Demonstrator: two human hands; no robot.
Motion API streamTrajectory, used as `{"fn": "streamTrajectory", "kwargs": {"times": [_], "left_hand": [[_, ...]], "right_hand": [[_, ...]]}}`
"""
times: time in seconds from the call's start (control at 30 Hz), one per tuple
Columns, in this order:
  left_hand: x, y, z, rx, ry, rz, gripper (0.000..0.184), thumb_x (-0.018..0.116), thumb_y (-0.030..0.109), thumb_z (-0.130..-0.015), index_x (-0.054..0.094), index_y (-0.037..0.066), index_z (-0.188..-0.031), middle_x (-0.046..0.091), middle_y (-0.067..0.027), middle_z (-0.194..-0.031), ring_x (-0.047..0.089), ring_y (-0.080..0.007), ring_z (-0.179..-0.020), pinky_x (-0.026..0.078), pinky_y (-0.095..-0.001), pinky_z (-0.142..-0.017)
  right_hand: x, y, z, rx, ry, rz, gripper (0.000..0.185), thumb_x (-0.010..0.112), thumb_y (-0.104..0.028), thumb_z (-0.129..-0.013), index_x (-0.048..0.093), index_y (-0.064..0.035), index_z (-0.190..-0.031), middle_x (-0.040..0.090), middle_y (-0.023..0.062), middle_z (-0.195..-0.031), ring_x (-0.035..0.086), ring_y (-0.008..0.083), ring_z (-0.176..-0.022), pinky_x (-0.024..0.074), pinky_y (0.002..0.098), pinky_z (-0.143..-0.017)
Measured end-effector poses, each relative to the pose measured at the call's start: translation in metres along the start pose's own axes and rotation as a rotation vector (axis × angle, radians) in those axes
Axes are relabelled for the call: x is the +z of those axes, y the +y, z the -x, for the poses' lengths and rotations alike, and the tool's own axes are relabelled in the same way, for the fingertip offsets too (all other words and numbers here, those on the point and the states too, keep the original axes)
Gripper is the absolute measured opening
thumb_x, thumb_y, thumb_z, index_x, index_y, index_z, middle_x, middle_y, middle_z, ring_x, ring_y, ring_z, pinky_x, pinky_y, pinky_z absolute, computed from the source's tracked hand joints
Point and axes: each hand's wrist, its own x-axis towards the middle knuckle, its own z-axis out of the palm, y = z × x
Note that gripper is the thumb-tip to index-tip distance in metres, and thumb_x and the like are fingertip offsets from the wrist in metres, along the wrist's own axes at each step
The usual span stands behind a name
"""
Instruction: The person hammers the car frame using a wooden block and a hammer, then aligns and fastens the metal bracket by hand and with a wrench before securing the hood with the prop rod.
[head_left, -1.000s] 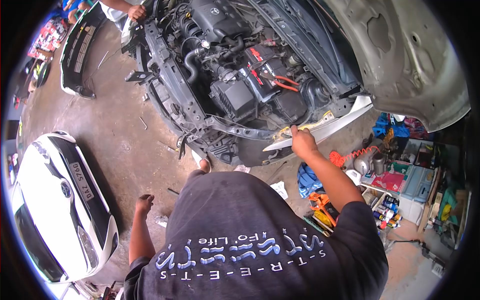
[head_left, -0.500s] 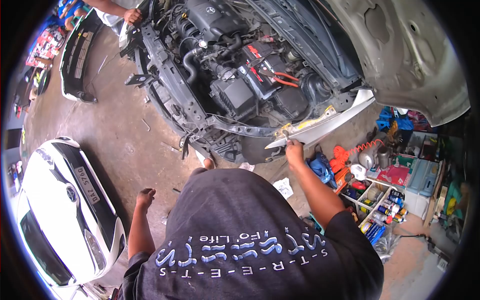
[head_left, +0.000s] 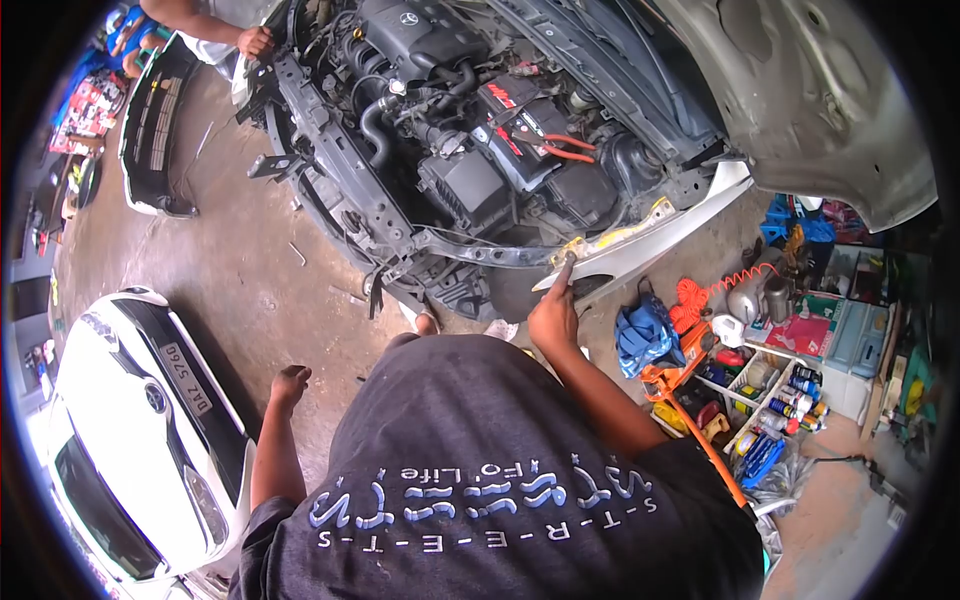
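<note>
A white fender (head_left: 665,240) with a yellow-marked upper flange runs along the near side of an open engine bay. At the fender's front end is my right hand (head_left: 556,318), index finger stretched out and touching the flange, the other fingers curled; it holds nothing visible. My left hand (head_left: 290,386) hangs low over the floor at my left side, fingers loosely bent and nothing seen in them. Inside the bay, orange-handled pliers (head_left: 570,148) lie across the battery (head_left: 512,125). The metal front frame (head_left: 365,185) is exposed, with no bumper on it.
A co-worker's hand (head_left: 256,42) rests on the car's far front corner. A detached bumper (head_left: 150,135) lies on the floor. At left stands a white car (head_left: 130,430). The raised hood (head_left: 850,110) overhangs the right, above an orange jack (head_left: 690,370) and a crate of bottles (head_left: 740,390).
My right hand has shifted left and down, its index finger now pointing along the flange. The view has moved slightly, showing more of the orange jack. My left hand stays low.
</note>
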Motion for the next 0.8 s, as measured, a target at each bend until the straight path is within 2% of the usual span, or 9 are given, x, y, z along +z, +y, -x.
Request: {"fn": "streamTrajectory", "kwargs": {"times": [0.07,0.17,0.2,0.27,0.3,0.4,0.47,0.6,0.8], "left_hand": [[-0.002,0.004,0.001,0.012,-0.006,0.0,0.041,0.069,0.03,-0.095,0.071,-0.002,-0.121,0.076,-0.0161,-0.108,0.074,-0.0248,-0.09,0.056,-0.0368,-0.084],[-0.005,0.009,-0.003,0.008,-0.024,-0.09,0.04,0.069,0.03,-0.095,0.072,-0.001,-0.121,0.076,-0.0163,-0.108,0.074,-0.0247,-0.09,0.056,-0.0368,-0.084],[-0.007,0.009,-0.005,0.004,-0.021,-0.101,0.04,0.069,0.03,-0.095,0.072,-0.001,-0.121,0.076,-0.0163,-0.108,0.074,-0.0244,-0.09,0.056,-0.0369,-0.084],[-0.009,0.009,-0.008,0.001,-0.017,-0.11,0.04,0.07,0.03,-0.095,0.072,-0.001,-0.121,0.076,-0.0162,-0.107,0.074,-0.024,-0.09,0.056,-0.0371,-0.084],[-0.009,0.01,-0.01,-0.002,-0.008,-0.11,0.04,0.07,0.03,-0.095,0.072,-0.001,-0.121,0.076,-0.0159,-0.107,0.074,-0.0238,-0.09,0.056,-0.0371,-0.084],[-0.011,0.013,-0.013,0.016,0.002,-0.096,0.04,0.071,0.03,-0.095,0.072,-0.001,-0.121,0.077,-0.0155,-0.106,0.073,-0.0234,-0.089,0.056,-0.0373,-0.084],[-0.011,0.009,-0.009,0.031,0.003,-0.085,0.041,0.071,0.03,-0.095,0.072,0.0,-0.121,0.077,-0.0153,-0.106,0.073,-0.0231,-0.089,0.056,-0.0373,-0.084],[-0.01,0.006,0.002,0.023,0.023,-0.057,0.041,0.071,0.03,-0.095,0.071,-0.001,-0.122,0.077,-0.0158,-0.105,0.073,-0.0235,-0.088,0.056,-0.0377,-0.082],[0.004,-0.022,0.0,-0.05,-0.007,-0.018,0.043,0.071,0.03,-0.095,0.071,-0.002,-0.122,0.076,-0.0163,-0.107,0.073,-0.0237,-0.086,0.056,-0.0378,-0.079]], "right_hand": [[0.007,0.019,-0.003,-0.086,0.012,0.083,0.05,0.058,-0.009,-0.091,0.039,0.0068,-0.134,0.064,0.0309,-0.11,0.069,0.0494,-0.096,0.0572,0.0498,-0.088],[-0.012,0.024,-0.033,-0.247,-0.537,0.354,0.038,0.048,-0.013,-0.098,0.05,0.006,-0.13,0.069,0.0291,-0.106,0.072,0.0434,-0.096,0.0588,0.0496,-0.083],[-0.017,0.028,-0.044,-0.24,-0.537,0.353,0.038,0.048,-0.013,-0.098,0.05,0.006,-0.13,0.069,0.0291,-0.106,0.072,0.0434,-0.096,0.0588,0.0496,-0.083],[-0.025,0.028,-0.069,-0.557,-0.755,0.449,0.032,0.052,-0.02,-0.1,0.059,0.0029,-0.121,0.073,0.0235,-0.101,0.073,0.0399,-0.097,0.0583,0.0502,-0.082],[-0.047,0.011,-0.077,-0.621,-0.775,0.443,0.033,0.057,-0.032,-0.101,0.067,-0.0025,-0.112,0.074,0.0204,-0.101,0.073,0.0384,-0.096,0.0571,0.0522,-0.083],[-0.045,-0.023,-0.112,-0.524,-0.722,0.382,0.038,0.061,-0.042,-0.1,0.07,-0.007,-0.109,0.074,0.0202,-0.105,0.072,0.0403,-0.098,0.0556,0.0537,-0.085],[-0.041,-0.032,-0.145,-0.434,-0.478,0.258,0.039,0.062,-0.044,-0.098,0.073,-0.0069,-0.102,0.073,0.0216,-0.106,0.071,0.0414,-0.099,0.0546,0.0539,-0.087],[-0.051,-0.003,-0.198,-0.089,-0.259,0.176,0.042,0.063,-0.045,-0.098,0.072,-0.0046,-0.099,0.073,0.0233,-0.103,0.068,0.0452,-0.099,0.0541,0.0528,-0.086],[-0.089,0.062,-0.155,-0.093,-0.195,0.244,0.046,0.058,-0.043,-0.101,0.072,-0.0003,-0.094,0.072,0.0258,-0.1,0.069,0.0448,-0.099,0.0542,0.0524,-0.088]]}}
